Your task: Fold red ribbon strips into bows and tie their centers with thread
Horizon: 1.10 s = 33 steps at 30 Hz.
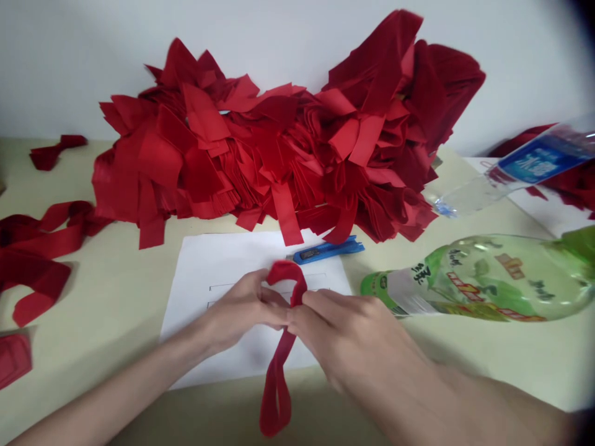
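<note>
Between my two hands is a red ribbon (273, 390), its upper end curled over in a hook and its lower part hanging down in a long loop. My left hand (248, 301) pinches it from the left, thumb and fingers closed near the curl. From the right, my right hand (346, 328) grips the same ribbon with bent fingers; the fingertips of both hands meet. Beneath them lies a white sheet of paper (195, 266) with thin printed lines, partly covered by my hands. Just beyond the curl rests a blue utility knife (328, 249) on the paper's far edge.
A big heap of cut red ribbon pieces (264, 148) stands against the wall. Loose red ribbon (51, 235) trails at the left. On the right lie a green-labelled plastic bottle (488, 279) and a clear bottle with a blue label (530, 162), with more red pieces behind.
</note>
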Motion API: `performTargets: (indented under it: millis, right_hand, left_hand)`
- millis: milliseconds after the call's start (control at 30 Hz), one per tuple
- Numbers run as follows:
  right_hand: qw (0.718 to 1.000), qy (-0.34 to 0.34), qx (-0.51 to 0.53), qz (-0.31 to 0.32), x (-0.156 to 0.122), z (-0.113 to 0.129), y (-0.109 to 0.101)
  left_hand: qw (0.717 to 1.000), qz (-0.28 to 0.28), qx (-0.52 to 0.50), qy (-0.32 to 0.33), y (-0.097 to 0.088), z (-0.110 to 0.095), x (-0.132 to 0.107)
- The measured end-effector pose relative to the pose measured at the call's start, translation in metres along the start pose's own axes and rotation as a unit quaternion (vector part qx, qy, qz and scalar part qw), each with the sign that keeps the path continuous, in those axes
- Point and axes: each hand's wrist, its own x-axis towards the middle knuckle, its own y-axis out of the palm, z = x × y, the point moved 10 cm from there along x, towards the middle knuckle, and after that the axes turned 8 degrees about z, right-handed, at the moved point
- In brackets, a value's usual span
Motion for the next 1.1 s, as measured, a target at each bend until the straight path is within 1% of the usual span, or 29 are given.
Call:
performTargets:
  millis: [67, 133, 233, 300, 400, 467, 533, 567, 633, 667, 700, 733, 767, 833, 867, 900, 933, 1000, 1033, 1067, 1100]
  right_hand:
    - [0.995, 0.038, 0.087, -0.039, -0.006, -0.015, -0.006]
    - [0.978, 0.076, 0.189, -0.053, -0.01, -0.034, -0.007]
    - [0.944, 0.117, 0.306, -0.04, -0.011, -0.054, 0.0]
    - [0.919, 0.134, 0.37, -0.019, -0.01, -0.062, 0.008]
    - [0.874, 0.125, 0.468, 0.021, -0.005, -0.063, 0.022]
    - [0.841, 0.103, 0.529, 0.051, -0.001, -0.058, 0.029]
    - [0.808, 0.069, 0.581, 0.076, 0.003, -0.051, 0.033]
    - [0.796, 0.05, 0.598, 0.082, 0.005, -0.047, 0.034]
    - [0.788, 0.014, 0.607, 0.096, 0.008, -0.04, 0.033]
    - [0.793, 0.001, 0.6, 0.107, 0.009, -0.036, 0.033]
    - [0.805, -0.01, 0.58, 0.122, 0.011, -0.032, 0.033]
    - [0.825, -0.018, 0.547, 0.139, 0.012, -0.028, 0.033]
    - [0.852, -0.023, 0.5, 0.153, 0.013, -0.024, 0.034]
    - [0.91, -0.035, 0.38, 0.165, 0.015, -0.016, 0.032]
    - [0.936, -0.039, 0.312, 0.155, 0.015, -0.012, 0.029]
    - [0.958, -0.041, 0.249, 0.135, 0.015, -0.008, 0.024]
    - [0.974, -0.037, 0.195, 0.106, 0.013, -0.005, 0.019]
    - [0.99, -0.023, 0.126, 0.05, 0.007, 0.002, 0.01]
    - [0.993, -0.017, 0.115, 0.03, 0.003, 0.004, 0.007]
    - [0.993, -0.01, 0.117, 0.01, -0.002, 0.005, 0.004]
    - [0.992, 0.002, 0.126, -0.011, -0.006, 0.003, 0.002]
  left_hand:
    - [0.998, 0.011, -0.054, -0.005, -0.002, -0.001, 0.002]
    - [0.994, 0.039, -0.099, 0.004, 0.002, -0.003, 0.004]
    - [0.986, 0.086, -0.137, 0.039, 0.01, -0.01, 0.006]
    - [0.979, 0.123, -0.155, 0.054, 0.017, -0.012, 0.006]
    - [0.966, 0.191, -0.165, 0.051, 0.031, -0.013, 0.003]
    - [0.964, 0.207, -0.164, 0.038, 0.034, -0.012, 0.001]
    - [0.964, 0.209, -0.161, 0.018, 0.037, -0.008, 0.0]
    - [0.965, 0.21, -0.16, 0.004, 0.039, -0.004, -0.001]
    - [0.961, 0.229, -0.15, -0.038, 0.05, 0.006, -0.005]
    - [0.959, 0.24, -0.136, -0.063, 0.057, 0.012, -0.008]
    - [0.96, 0.244, -0.114, -0.084, 0.062, 0.018, -0.01]
    - [0.963, 0.237, -0.083, -0.099, 0.066, 0.023, -0.011]
    - [0.968, 0.222, -0.044, -0.107, 0.066, 0.026, -0.011]
    - [0.98, 0.168, 0.03, -0.098, 0.059, 0.026, -0.009]
    - [0.985, 0.139, 0.058, -0.084, 0.053, 0.023, -0.007]
    - [0.989, 0.107, 0.071, -0.066, 0.045, 0.019, -0.005]
    - [0.994, 0.07, 0.072, -0.051, 0.035, 0.015, -0.004]
    - [0.999, -0.013, 0.042, -0.028, 0.012, 0.009, -0.003]
    - [0.999, -0.045, 0.02, -0.021, 0.002, 0.007, -0.003]
    - [0.998, -0.065, -0.001, -0.013, -0.006, 0.005, -0.004]
    - [0.997, -0.072, -0.02, -0.004, -0.01, 0.002, -0.003]
